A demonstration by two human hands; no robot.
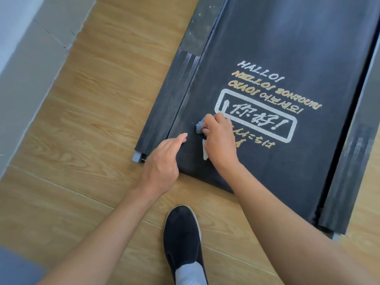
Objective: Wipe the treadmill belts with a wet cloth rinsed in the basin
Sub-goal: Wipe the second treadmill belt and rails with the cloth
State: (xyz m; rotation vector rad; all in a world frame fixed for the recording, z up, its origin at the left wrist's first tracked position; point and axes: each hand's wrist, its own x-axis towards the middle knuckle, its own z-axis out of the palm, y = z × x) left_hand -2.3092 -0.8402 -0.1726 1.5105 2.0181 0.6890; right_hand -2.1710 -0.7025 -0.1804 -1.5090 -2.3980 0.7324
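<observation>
Now, notes from my remote seat. The right hand [220, 140] has its fingers curled round a small blue cloth [199, 126]. The cloth is bunched in the fingers and held down on the dark treadmill belt [277, 48]. Only a wad of it pokes out beyond the knuckles, on the side toward the left hand.

I read the printed greetings [267, 95] just past the grip and to its right; the knuckles overlap the corner of the white box. A white strip [204, 150] shows under the heel of that hand, and I cannot tell what it is.

The left hand [164, 159] is near the grip, on its left, over the belt's edge. Its fingers are straight, close together and holding nothing. I cannot tell whether it touches the belt.

The ribbed side rail [164, 108] runs just outside the left hand. Wood-pattern floor [92, 120] lies beyond it. A dark shoe [183, 239] stands on the floor behind both wrists, between the forearms.
</observation>
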